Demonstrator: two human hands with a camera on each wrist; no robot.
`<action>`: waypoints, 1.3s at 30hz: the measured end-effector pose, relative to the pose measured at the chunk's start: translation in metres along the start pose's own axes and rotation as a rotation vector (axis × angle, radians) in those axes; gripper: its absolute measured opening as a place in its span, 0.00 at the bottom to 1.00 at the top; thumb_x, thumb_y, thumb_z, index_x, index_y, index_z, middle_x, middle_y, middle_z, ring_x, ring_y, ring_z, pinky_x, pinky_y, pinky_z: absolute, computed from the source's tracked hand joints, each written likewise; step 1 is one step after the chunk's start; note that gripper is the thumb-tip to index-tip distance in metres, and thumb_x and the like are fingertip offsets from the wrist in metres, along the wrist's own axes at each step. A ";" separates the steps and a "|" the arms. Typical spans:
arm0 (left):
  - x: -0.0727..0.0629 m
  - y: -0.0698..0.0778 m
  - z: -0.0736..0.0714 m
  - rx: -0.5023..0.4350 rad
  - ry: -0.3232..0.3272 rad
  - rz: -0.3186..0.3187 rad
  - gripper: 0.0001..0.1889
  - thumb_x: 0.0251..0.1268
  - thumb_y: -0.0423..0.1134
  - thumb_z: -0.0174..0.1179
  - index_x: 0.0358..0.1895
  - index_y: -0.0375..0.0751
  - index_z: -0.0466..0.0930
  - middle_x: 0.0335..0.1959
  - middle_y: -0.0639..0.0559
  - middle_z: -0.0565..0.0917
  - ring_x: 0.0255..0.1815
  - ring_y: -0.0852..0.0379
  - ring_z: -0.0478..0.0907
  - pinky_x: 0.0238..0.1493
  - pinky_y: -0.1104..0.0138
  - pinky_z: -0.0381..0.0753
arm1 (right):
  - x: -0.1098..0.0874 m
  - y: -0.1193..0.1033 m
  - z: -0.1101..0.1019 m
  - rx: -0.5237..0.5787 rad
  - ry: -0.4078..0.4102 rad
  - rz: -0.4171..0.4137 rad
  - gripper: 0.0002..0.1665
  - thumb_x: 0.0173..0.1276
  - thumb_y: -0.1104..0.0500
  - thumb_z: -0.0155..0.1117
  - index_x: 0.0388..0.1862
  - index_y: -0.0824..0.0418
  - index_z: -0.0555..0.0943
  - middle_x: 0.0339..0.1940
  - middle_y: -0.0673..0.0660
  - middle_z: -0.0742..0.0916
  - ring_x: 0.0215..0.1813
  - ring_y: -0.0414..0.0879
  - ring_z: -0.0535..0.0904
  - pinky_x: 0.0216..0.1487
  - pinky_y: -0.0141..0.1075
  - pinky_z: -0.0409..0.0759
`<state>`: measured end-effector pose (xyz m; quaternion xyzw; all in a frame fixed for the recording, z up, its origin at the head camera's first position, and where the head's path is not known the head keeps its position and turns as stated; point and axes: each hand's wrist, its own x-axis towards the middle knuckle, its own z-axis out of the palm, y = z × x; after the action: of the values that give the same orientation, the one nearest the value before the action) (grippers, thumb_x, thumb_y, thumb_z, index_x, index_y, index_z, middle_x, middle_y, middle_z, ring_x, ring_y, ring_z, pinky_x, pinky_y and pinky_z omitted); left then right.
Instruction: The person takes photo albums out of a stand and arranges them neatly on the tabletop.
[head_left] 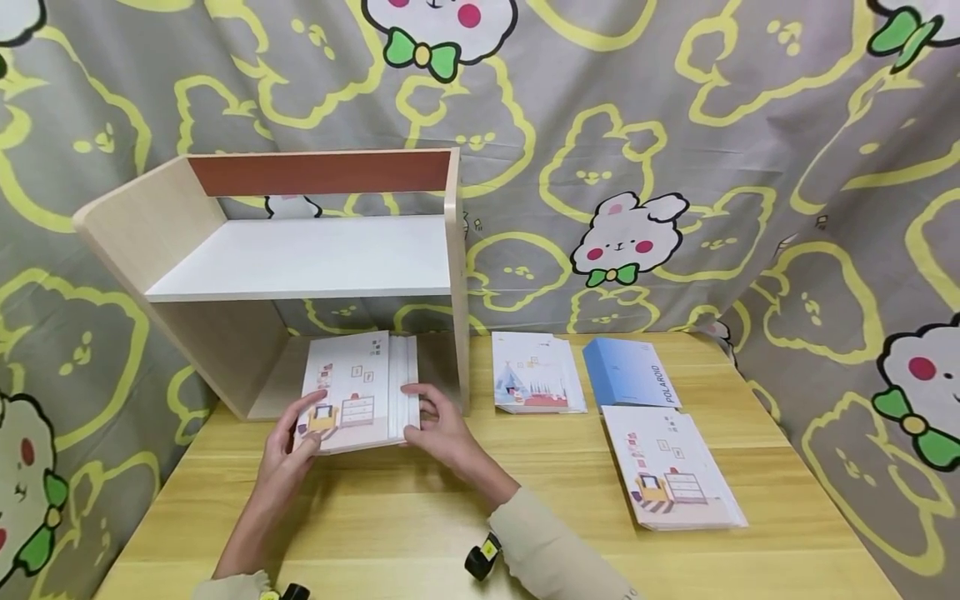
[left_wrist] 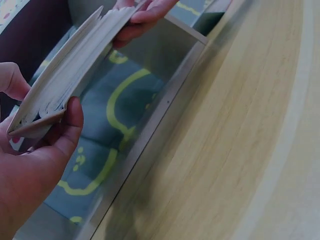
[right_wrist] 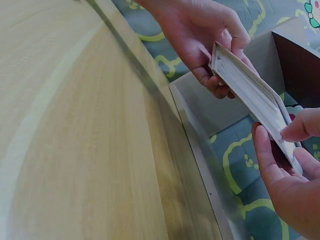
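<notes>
A white photo album (head_left: pixel 345 379) with a drawn room scene on its cover is held between both hands at the front of the shelf's lower compartment. On its left side my left hand (head_left: pixel 288 450) grips it, with the thumb over the lower cover corner. My right hand (head_left: pixel 442 429) pinches the right edge, where the layered pages show beyond the cover. In the left wrist view the album (left_wrist: pixel 60 75) appears edge-on, its loose pages bulging between the covers. Seen from the right wrist, the fingers (right_wrist: pixel 270 155) hold one end of the same album.
A two-tier wooden shelf (head_left: pixel 300 258) stands at the back left of the wooden table (head_left: pixel 420 517). To its right lie an illustrated album (head_left: pixel 532 371), a blue box marked POLAROID (head_left: pixel 633 371) and another album (head_left: pixel 663 475). A patterned curtain (head_left: pixel 525 167) hangs behind.
</notes>
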<state>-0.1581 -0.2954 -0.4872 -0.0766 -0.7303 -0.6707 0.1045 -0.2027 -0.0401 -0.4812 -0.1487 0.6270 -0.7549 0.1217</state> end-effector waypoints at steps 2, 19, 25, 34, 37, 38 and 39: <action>-0.001 0.001 0.001 0.003 -0.008 0.003 0.31 0.67 0.18 0.44 0.75 0.34 0.65 0.64 0.44 0.65 0.48 0.57 0.70 0.30 0.73 0.74 | -0.003 -0.002 0.000 -0.002 -0.001 0.001 0.40 0.55 0.81 0.57 0.68 0.62 0.75 0.52 0.64 0.84 0.46 0.55 0.86 0.46 0.56 0.86; -0.009 0.021 0.023 0.014 -0.033 0.138 0.33 0.60 0.14 0.45 0.72 0.30 0.66 0.69 0.42 0.65 0.53 0.55 0.71 0.46 0.74 0.76 | -0.027 -0.016 -0.012 -0.028 -0.007 -0.022 0.39 0.60 0.80 0.58 0.69 0.57 0.74 0.57 0.64 0.83 0.48 0.55 0.87 0.47 0.55 0.87; -0.012 0.025 0.027 0.036 -0.019 0.142 0.33 0.60 0.14 0.45 0.71 0.32 0.67 0.69 0.44 0.66 0.50 0.56 0.72 0.44 0.73 0.77 | -0.033 -0.022 -0.014 -0.050 -0.012 -0.045 0.40 0.60 0.79 0.58 0.69 0.54 0.74 0.60 0.62 0.83 0.49 0.55 0.87 0.47 0.57 0.86; -0.018 0.028 0.031 0.031 -0.056 0.185 0.34 0.57 0.13 0.46 0.71 0.29 0.65 0.71 0.42 0.64 0.51 0.56 0.72 0.45 0.73 0.77 | -0.043 -0.028 -0.017 -0.066 -0.038 -0.095 0.39 0.62 0.80 0.56 0.70 0.56 0.72 0.62 0.64 0.82 0.52 0.55 0.86 0.46 0.45 0.88; -0.019 0.030 0.032 0.027 -0.064 0.183 0.34 0.57 0.13 0.46 0.71 0.31 0.66 0.69 0.41 0.65 0.50 0.56 0.72 0.44 0.73 0.78 | -0.046 -0.029 -0.020 -0.072 -0.036 -0.101 0.39 0.62 0.80 0.57 0.70 0.55 0.73 0.63 0.64 0.81 0.54 0.55 0.86 0.47 0.44 0.88; -0.018 0.031 0.033 0.029 -0.070 0.185 0.34 0.57 0.13 0.46 0.71 0.31 0.66 0.68 0.41 0.65 0.50 0.55 0.72 0.44 0.72 0.78 | -0.047 -0.030 -0.021 -0.072 -0.034 -0.103 0.39 0.62 0.80 0.57 0.70 0.55 0.73 0.63 0.64 0.81 0.54 0.56 0.86 0.47 0.44 0.87; -0.018 0.031 0.033 0.029 -0.077 0.188 0.34 0.57 0.13 0.46 0.71 0.31 0.66 0.68 0.40 0.65 0.50 0.55 0.72 0.43 0.72 0.78 | -0.048 -0.030 -0.022 -0.072 -0.033 -0.105 0.39 0.62 0.80 0.57 0.70 0.55 0.73 0.63 0.64 0.81 0.55 0.56 0.86 0.48 0.43 0.87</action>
<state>-0.1342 -0.2592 -0.4645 -0.1690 -0.7329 -0.6440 0.1397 -0.1662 0.0032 -0.4588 -0.1983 0.6429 -0.7347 0.0868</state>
